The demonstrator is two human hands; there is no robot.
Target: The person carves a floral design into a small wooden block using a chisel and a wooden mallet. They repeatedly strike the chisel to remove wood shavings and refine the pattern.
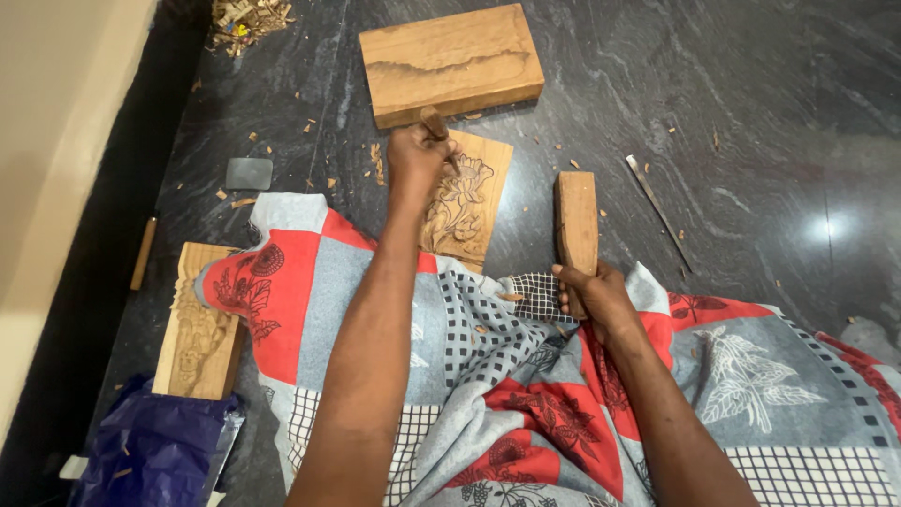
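Observation:
My left hand (415, 155) grips a wooden-handled chisel (437, 126), its tip resting on a small wooden panel (469, 202) carved with a flower. The panel lies on the dark stone floor, its near edge under a patterned cloth (310, 282) over my lap. My right hand (593, 296) holds a rectangular wooden block (576, 221) by its near end, upright above the floor, to the right of the panel.
A thick plain wooden slab (450, 61) lies just beyond the panel. A second carved piece (197, 333) sits at the left, by a blue plastic bag (155, 451). A thin metal tool (657, 208) lies at the right; a grey flat stone (249, 173) and wood chips (246, 19) lie at the left.

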